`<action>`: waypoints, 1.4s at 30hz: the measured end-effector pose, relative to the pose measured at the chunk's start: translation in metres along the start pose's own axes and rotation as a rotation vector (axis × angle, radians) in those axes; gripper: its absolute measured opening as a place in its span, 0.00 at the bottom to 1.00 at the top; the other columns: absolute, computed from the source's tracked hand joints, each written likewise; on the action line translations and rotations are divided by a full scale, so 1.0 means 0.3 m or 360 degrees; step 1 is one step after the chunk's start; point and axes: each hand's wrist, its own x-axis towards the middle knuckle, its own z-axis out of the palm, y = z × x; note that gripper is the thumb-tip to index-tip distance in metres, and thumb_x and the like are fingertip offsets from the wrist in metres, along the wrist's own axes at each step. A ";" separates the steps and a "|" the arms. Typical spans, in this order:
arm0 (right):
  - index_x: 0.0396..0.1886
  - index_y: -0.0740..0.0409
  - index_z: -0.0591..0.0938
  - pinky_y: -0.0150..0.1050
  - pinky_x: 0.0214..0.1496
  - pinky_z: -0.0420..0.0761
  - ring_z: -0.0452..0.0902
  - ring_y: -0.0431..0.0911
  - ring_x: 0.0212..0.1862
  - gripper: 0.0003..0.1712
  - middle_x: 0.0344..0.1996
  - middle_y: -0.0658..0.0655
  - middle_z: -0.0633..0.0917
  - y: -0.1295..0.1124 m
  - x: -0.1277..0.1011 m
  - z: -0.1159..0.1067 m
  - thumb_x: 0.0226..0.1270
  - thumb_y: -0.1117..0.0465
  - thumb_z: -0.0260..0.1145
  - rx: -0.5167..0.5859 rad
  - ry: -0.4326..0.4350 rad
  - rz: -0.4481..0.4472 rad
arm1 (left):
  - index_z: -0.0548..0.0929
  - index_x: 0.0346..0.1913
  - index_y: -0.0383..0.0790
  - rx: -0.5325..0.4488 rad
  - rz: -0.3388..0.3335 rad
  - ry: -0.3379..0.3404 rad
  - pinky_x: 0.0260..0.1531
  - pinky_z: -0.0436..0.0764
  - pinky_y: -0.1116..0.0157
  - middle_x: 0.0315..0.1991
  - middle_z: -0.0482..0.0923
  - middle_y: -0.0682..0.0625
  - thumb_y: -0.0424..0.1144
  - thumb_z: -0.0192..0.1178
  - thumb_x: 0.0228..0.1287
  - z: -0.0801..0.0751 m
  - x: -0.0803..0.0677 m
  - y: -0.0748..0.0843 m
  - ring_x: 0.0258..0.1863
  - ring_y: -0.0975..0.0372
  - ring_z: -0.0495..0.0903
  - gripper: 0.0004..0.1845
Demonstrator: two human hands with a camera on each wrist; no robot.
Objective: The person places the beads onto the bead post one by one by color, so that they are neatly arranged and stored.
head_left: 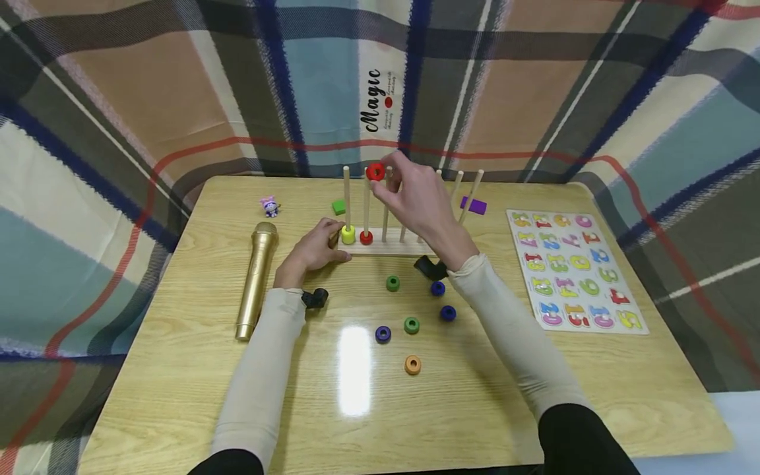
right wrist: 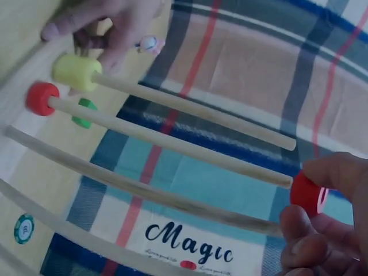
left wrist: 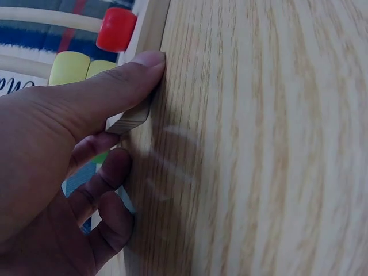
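Observation:
My right hand [head_left: 418, 201] pinches a red ring [head_left: 375, 172] between thumb and fingers. In the right wrist view that red ring [right wrist: 307, 192] is right at the tip of the second peg [right wrist: 172, 141]. My left hand [head_left: 317, 247] grips the left end of the wooden peg board [head_left: 380, 248], its thumb along the front edge in the left wrist view. Yellow rings [head_left: 348, 235] sit at the foot of the leftmost peg. Another red ring [head_left: 366, 238] lies at the bottom of the second peg. The right hand and forearm hide part of the board's right side.
Loose green rings [head_left: 393, 284], blue rings [head_left: 382, 334] and an orange ring [head_left: 412, 365] lie in front of the board. A gold microphone [head_left: 256, 280] and small figurine [head_left: 270, 206] are left; a number sheet [head_left: 576, 270] is right. Green [head_left: 339, 207] and purple blocks [head_left: 474, 206] lie behind.

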 end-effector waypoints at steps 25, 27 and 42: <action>0.72 0.57 0.79 0.39 0.22 0.69 0.73 0.46 0.17 0.28 0.19 0.53 0.82 -0.010 0.007 0.036 0.81 0.49 0.65 0.0022 -0.0131 0.0171 | 0.57 0.86 0.37 0.0053 -0.0015 -0.0017 0.78 0.64 0.42 0.81 0.57 0.41 0.45 0.71 0.74 0.002 -0.003 0.011 0.79 0.42 0.63 0.47; 0.69 0.59 0.80 0.39 0.23 0.70 0.73 0.45 0.17 0.25 0.22 0.53 0.84 0.004 -0.030 0.039 0.81 0.51 0.65 0.0058 -0.0044 0.0073 | 0.57 0.86 0.37 0.0053 -0.0014 -0.0012 0.78 0.63 0.42 0.82 0.57 0.41 0.45 0.71 0.74 0.001 -0.002 0.008 0.79 0.42 0.63 0.47; 0.52 0.52 0.89 0.38 0.43 0.83 0.80 0.40 0.38 0.21 0.41 0.50 0.86 0.050 -0.435 0.157 0.67 0.46 0.78 -0.0068 -0.1074 -0.0431 | 0.56 0.86 0.35 0.0050 0.0000 0.0002 0.77 0.64 0.42 0.82 0.56 0.40 0.44 0.70 0.74 0.002 -0.014 0.006 0.78 0.41 0.64 0.47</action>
